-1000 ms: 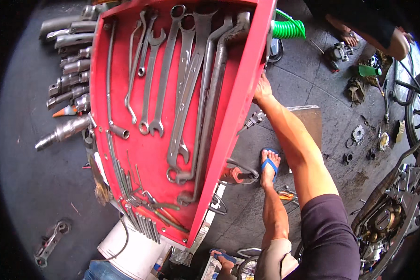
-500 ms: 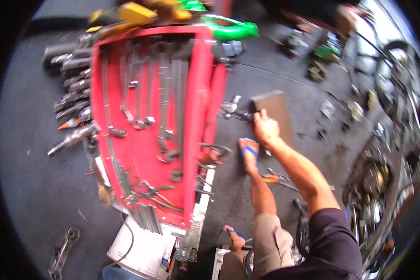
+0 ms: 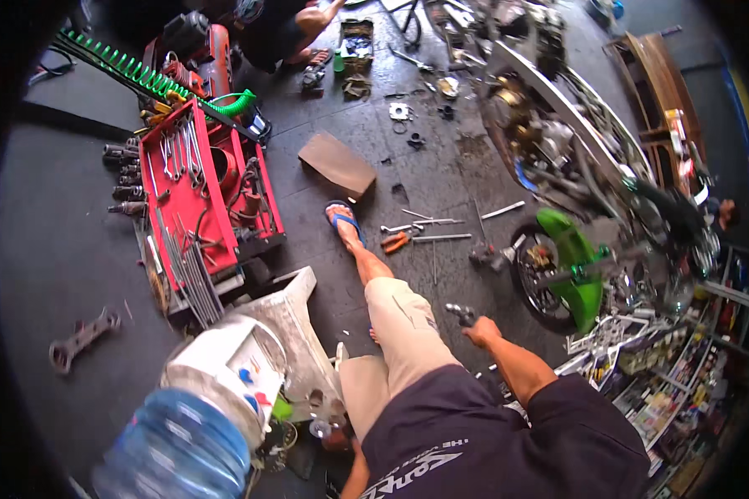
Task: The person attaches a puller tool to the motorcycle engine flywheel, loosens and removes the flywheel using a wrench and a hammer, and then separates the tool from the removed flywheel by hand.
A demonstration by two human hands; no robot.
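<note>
My right hand (image 3: 481, 331) is closed on a silver-and-dark metal tool (image 3: 460, 313), at the lower middle right beside my leg. My left forearm (image 3: 356, 470) shows at the bottom edge near the white stand; its fingers cannot be made out. My foot (image 3: 344, 218) in a blue flip-flop is by a brown block (image 3: 334, 160) and loose pliers (image 3: 398, 243). The red tool cart (image 3: 193, 237), with wrenches and rods, is at left.
A co-worker (image 3: 302, 25) crouches at the top. A partly dismantled motorcycle (image 3: 567, 283) with green fender occupies the right. A water dispenser (image 3: 187, 441) is at lower left, a parts shelf (image 3: 657, 391) at lower right, a wooden rack (image 3: 666, 75) at top right.
The view has widened away from the tool cart. My right hand has left the cart and the brown block's area, and is now lower, holding the metal tool.
</note>
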